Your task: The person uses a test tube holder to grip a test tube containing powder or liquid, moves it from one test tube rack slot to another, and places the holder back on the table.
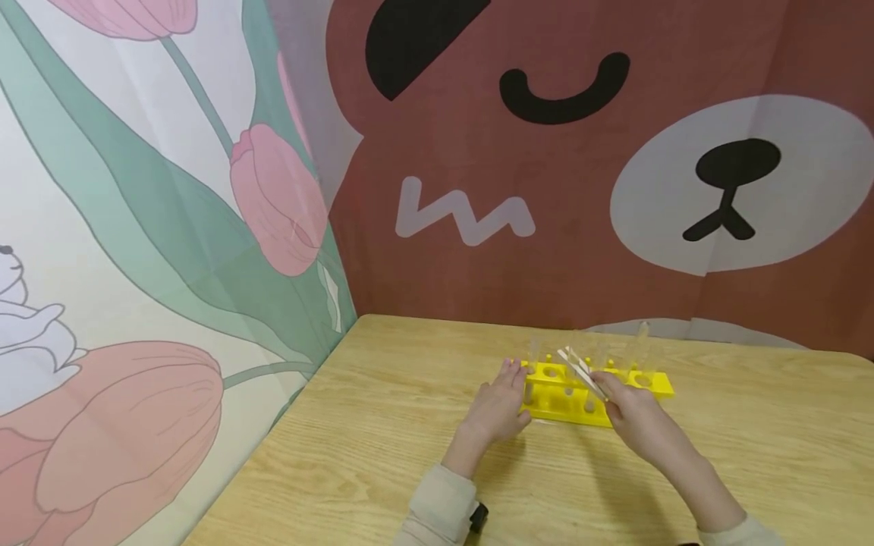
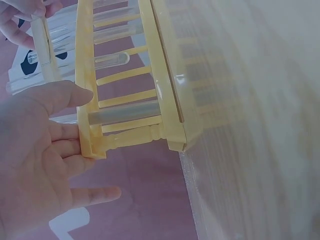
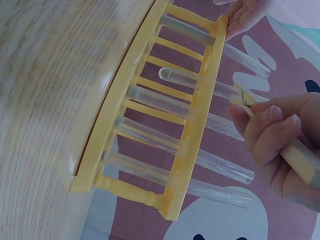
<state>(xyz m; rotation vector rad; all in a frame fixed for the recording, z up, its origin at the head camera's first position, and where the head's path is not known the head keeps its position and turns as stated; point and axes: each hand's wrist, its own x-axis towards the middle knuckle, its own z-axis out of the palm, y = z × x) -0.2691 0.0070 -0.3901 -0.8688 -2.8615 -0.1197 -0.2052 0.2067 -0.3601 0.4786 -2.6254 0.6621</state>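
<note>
A yellow test tube rack point(image 1: 556, 410) stands on the table with several clear test tubes in it. My left hand point(image 1: 495, 409) grips the rack's left end, thumb and fingers about the upper shelf point(image 2: 85, 65). In my right hand point(image 1: 645, 425) is a wooden test tube clamp point(image 3: 302, 157), its handle held in curled fingers. The clamp's front end is at the upper part of one test tube point(image 3: 182, 77). That tube passes through the upper shelf, its round bottom raised off the rack's base. Whether the clamp bites on the glass cannot be made out.
The wooden table point(image 1: 355, 447) extends around the rack. Behind it hangs a brown bear-print cloth point(image 1: 471, 280); a tulip-print cloth point(image 1: 157, 303) hangs on the left. A small black object point(image 1: 479, 518) shows beside the left sleeve. Other tubes point(image 3: 222, 192) stick out above the upper shelf.
</note>
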